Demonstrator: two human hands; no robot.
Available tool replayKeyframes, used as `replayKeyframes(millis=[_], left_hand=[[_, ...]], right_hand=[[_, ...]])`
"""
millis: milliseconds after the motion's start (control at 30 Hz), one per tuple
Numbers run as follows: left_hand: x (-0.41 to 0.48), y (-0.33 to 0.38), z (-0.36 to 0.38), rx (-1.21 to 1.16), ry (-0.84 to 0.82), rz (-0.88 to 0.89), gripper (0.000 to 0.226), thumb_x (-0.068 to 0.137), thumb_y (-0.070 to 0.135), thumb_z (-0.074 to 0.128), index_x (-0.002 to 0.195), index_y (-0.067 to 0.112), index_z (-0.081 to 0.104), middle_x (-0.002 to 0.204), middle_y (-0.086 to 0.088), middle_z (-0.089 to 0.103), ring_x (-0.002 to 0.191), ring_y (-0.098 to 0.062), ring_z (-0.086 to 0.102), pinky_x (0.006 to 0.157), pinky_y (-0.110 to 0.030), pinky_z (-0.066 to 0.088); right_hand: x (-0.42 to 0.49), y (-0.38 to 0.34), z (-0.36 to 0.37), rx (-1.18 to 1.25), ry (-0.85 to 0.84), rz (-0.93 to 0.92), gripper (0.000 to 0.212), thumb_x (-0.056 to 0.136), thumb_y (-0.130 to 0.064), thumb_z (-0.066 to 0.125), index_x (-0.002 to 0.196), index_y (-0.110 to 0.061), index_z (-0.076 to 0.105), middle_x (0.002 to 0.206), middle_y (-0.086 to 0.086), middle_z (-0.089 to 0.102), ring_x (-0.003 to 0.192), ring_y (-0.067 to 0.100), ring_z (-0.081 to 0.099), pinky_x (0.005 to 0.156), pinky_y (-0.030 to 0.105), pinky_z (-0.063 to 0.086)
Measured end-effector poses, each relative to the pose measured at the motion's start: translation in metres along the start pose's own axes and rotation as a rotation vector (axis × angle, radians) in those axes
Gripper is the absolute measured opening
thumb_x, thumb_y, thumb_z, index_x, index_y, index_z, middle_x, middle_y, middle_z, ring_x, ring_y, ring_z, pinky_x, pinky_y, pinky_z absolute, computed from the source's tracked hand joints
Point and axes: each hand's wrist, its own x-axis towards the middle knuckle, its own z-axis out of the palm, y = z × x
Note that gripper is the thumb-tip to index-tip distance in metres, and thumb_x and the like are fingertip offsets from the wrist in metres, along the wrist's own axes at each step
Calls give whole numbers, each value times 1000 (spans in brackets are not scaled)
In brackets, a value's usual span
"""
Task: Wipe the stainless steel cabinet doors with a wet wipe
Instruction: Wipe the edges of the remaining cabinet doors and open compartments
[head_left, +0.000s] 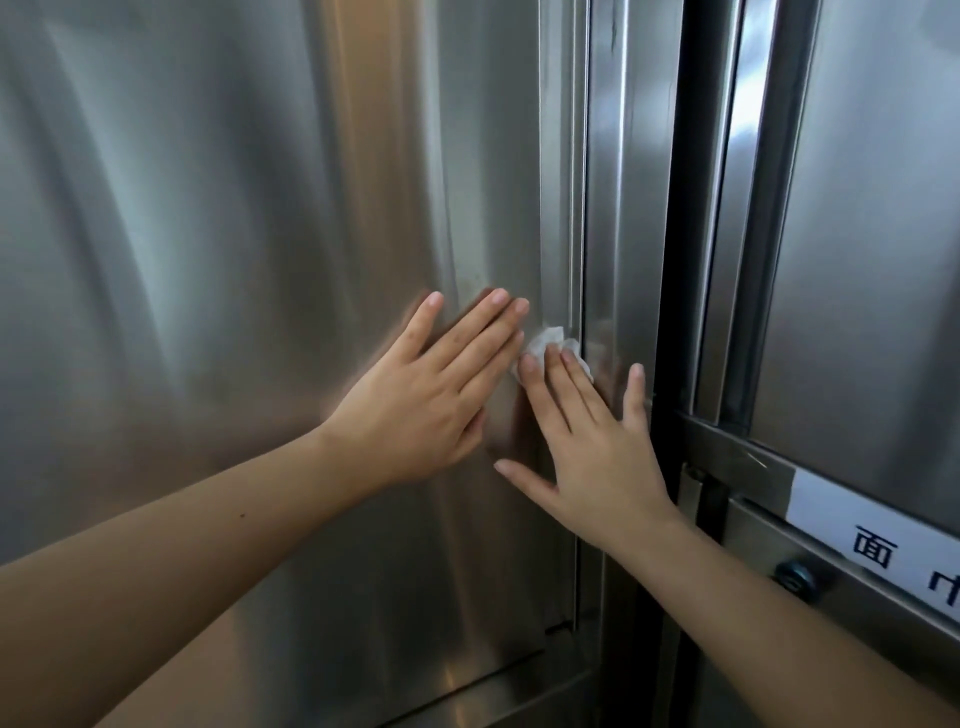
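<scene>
On the cabinet door (234, 208), right hand (597, 457) presses wet wipe (545, 340), fingers (590, 387) straight; left hand (415, 405) seemingly flat.

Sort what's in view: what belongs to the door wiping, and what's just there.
In the job: wet wipe, right hand pressing it, left hand flat on the steel door.
Just there: white label, round knob.
</scene>
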Motion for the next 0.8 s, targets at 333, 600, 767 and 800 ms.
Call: replayKeyframes(millis=[333,600,767,800], left_hand=[[-12,15,2,-3,-2,-49,63,91,33,28,143,-2,27,150,-19,24,139,-32,21,111,-50,7],[-24,30,8,7,-26,-30,61,90,30,29,143,-1,29,151,-17,22,140,-30,20,111,-50,9],[-30,41,10,-18,-25,7,59,90,29,27,142,0,30,150,-15,25,139,-28,23,111,-49,11],[-31,43,10,-17,-28,8,59,91,30,27,142,0,30,150,-15,25,139,-28,23,111,-49,11]], right_hand=[[-6,-5,6,39,-79,52,80,86,-67,13,147,-17,0,155,9,11,143,21,12,103,54,-20],[-40,-16,34,72,-41,51,78,85,-62,29,144,-12,19,148,14,33,136,27,32,101,63,3],[-44,-18,42,101,-18,67,78,86,-61,31,144,-12,19,149,14,31,137,27,30,101,63,2],[-45,-18,43,106,-17,69,78,86,-61,31,144,-12,19,149,14,30,137,27,29,101,63,2]])
